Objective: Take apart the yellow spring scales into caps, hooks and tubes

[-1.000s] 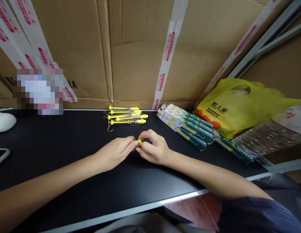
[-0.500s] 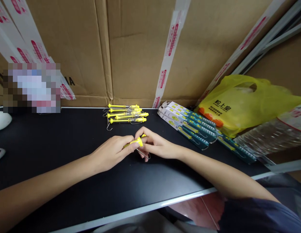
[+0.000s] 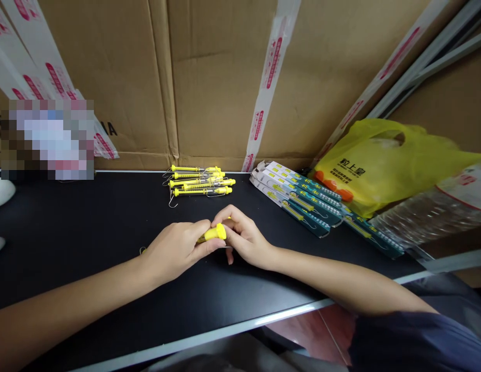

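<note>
My left hand [image 3: 178, 250] is closed around a yellow spring scale [image 3: 214, 233], its wide yellow end sticking out between thumb and forefinger. A small yellow loop at its other end [image 3: 143, 250] shows by my left wrist. My right hand [image 3: 244, 235] is closed at the wide end, fingers touching or close to my left fingertips. A small yellow piece [image 3: 229, 218] peeks out from my right fingers, mostly hidden. A thin metal wire [image 3: 227, 247] shows below. Behind my hands lies a group of several yellow spring scales [image 3: 201, 181] with metal hooks.
Several printed spring scale boxes [image 3: 298, 199] lie stacked at the right on the black table [image 3: 120, 217]. Beyond them are a yellow plastic bag [image 3: 384, 160] and a clear ribbed plastic bottle [image 3: 415, 206]. Large cardboard [image 3: 221, 77] stands along the back edge. White objects [image 3: 2, 192] sit far left.
The spring scale has turned in my left hand, so more of its yellow end shows. My right hand has shifted and rotated slightly, and less of the metal hook below it is visible.
</note>
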Motion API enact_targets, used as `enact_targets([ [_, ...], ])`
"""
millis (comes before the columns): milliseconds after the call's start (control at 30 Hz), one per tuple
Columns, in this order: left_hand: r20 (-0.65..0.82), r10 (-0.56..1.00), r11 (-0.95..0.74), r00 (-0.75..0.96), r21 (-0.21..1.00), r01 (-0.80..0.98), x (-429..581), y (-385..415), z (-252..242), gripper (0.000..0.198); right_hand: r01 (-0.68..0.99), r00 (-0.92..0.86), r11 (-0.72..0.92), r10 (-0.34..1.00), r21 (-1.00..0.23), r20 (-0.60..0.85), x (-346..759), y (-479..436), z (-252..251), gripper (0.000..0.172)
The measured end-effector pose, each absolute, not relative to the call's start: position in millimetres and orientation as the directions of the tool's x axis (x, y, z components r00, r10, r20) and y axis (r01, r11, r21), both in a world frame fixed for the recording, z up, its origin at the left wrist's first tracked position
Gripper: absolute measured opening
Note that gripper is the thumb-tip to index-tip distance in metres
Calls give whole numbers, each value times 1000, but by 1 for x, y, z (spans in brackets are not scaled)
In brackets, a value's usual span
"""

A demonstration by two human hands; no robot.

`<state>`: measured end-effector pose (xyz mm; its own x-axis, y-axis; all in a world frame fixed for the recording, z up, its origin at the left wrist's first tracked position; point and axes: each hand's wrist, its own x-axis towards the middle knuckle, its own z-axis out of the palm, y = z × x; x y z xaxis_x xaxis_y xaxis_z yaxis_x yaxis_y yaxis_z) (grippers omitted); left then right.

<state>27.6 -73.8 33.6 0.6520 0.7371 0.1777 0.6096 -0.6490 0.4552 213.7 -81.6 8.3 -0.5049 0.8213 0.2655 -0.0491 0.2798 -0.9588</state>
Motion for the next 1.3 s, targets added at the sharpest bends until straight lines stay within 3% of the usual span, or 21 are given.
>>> enact_targets([
  [267,214,732,-681,647,253,687,27,-74,29,49,29,-441,261,870,-965,222,213,-79,2,14],
  [333,198,710,-703,675,245,668,30,-81,29,48,74,-408,283,884,-956,230,218,-72,3,14],
  [433,169,559,-825,812,213,523,35,-88,31,51,97,-276,305,923,-947,269,227,-58,10,15],
  [633,259,706,-699,659,102,708,26,-61,36,44,259,-317,324,918,-910,236,244,-35,14,15],
  [767,242,706,-683,666,-18,730,22,-52,30,43,447,-256,437,899,-780,356,256,-16,3,12],
  [933,248,676,-685,693,-133,716,24,-54,20,45,622,-280,444,896,-645,346,265,-6,-5,5],
  [1300,382,579,-712,720,-194,675,24,-52,3,35,829,-239,347,929,-439,282,269,-5,-1,6],
])
